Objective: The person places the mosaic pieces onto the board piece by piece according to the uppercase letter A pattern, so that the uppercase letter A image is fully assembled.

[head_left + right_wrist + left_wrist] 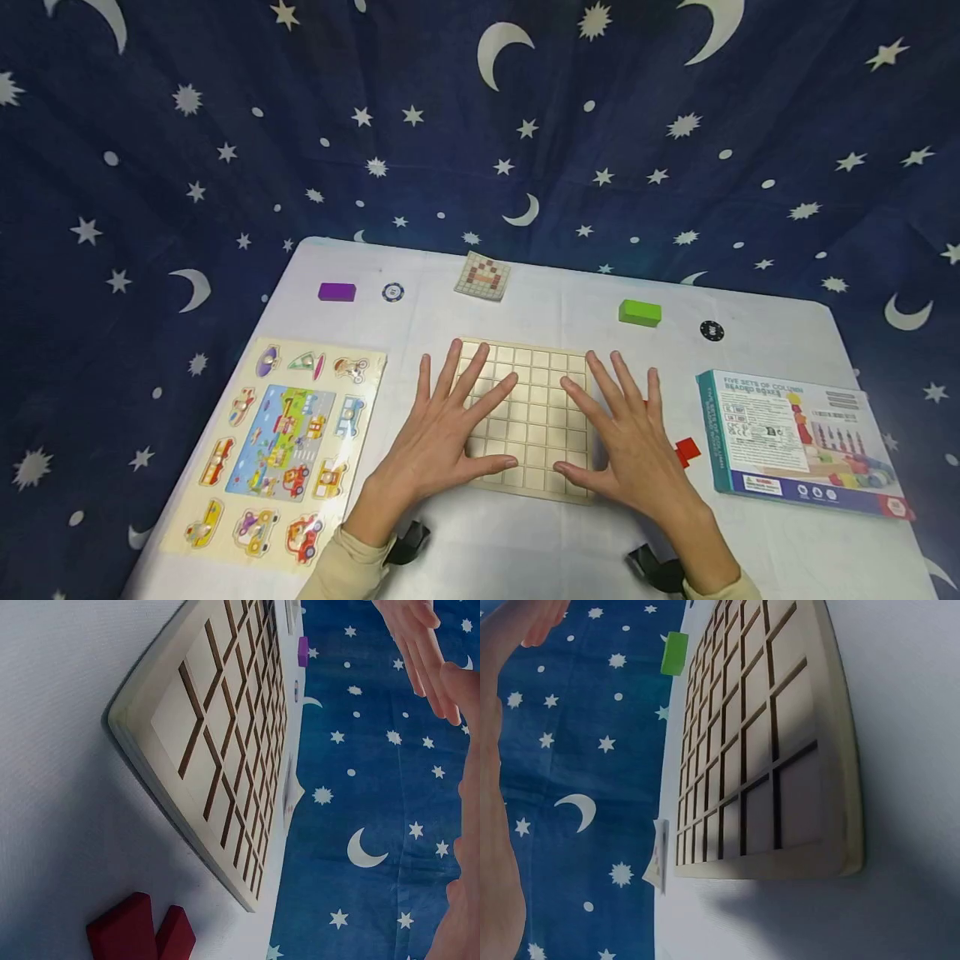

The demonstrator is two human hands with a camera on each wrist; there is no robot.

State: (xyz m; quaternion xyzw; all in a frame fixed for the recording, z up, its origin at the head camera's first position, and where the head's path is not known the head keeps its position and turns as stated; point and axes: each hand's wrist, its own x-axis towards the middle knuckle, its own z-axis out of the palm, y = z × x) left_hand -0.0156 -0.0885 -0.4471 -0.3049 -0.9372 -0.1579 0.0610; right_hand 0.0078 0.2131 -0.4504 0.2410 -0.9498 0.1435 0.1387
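A square wooden grid board [530,392] with rows of shallow cells lies on the table, and no pieces show in its visible cells. My left hand [442,433] is spread over the board's left side, palm down, fingers straight. Over the right side my right hand [630,446] is spread the same way. Both wrist views show the hands raised above the grid board [750,735], apart from it. Red blocks [686,451] lie beside my right hand, partly hidden by it; two red blocks [124,930] show in the right wrist view.
A wooden picture puzzle [352,467] lies at left, a boxed toy set [802,442] at right. Behind the board are a patterned card [482,277], a purple block [337,292], a green block [640,313], a blue-white chip [393,292] and a black chip [712,331].
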